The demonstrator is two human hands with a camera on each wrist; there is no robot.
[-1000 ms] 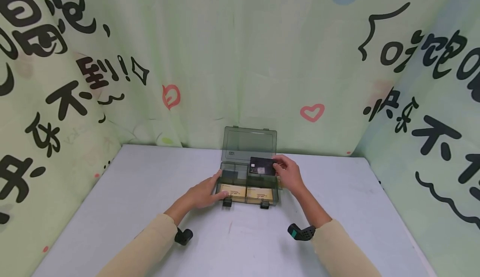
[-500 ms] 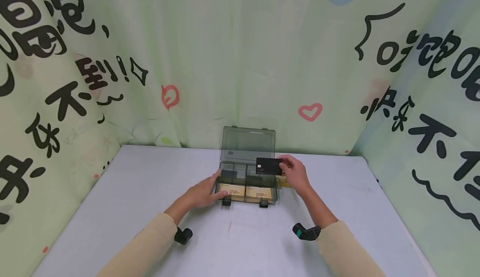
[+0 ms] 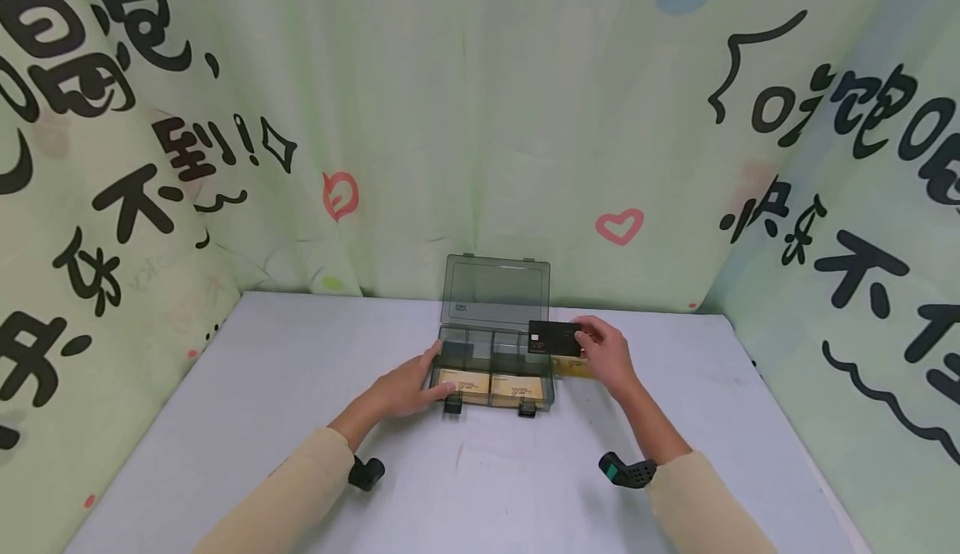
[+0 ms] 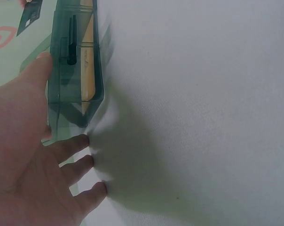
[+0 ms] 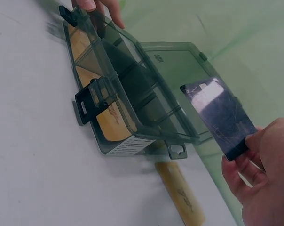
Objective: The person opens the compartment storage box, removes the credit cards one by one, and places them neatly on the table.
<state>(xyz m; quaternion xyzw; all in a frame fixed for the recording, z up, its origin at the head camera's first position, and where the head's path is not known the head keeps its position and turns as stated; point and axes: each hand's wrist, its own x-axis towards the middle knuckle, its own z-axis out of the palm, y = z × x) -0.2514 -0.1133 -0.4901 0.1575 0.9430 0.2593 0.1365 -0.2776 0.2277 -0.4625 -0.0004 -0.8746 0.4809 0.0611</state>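
Note:
My right hand (image 3: pixel 610 357) pinches a black card (image 3: pixel 551 337) marked VIP by its right end. In the head view the card overlaps the right rear part of a smoky clear divided storage box (image 3: pixel 495 356); in the right wrist view it is held up beside the raised lid (image 5: pixel 179 61). My left hand (image 3: pixel 405 385) rests at the box's left front corner, thumb at the front rim and index finger along the left side. Its other fingers (image 4: pixel 77 142) are spread and fairly straight. Tan cards (image 3: pixel 465 381) show in the front compartments.
A yellow card-like piece (image 5: pixel 179 193) lies on the white table (image 3: pixel 300 387) just right of the box. Two dark latches (image 5: pixel 91 101) hang at the box's front. A printed curtain (image 3: pixel 480 121) surrounds the table's back and sides.
My right hand has moved right with the black card, from over the rear right compartment towards the box's right edge. More of the yellow piece shows. The left hand stays put.

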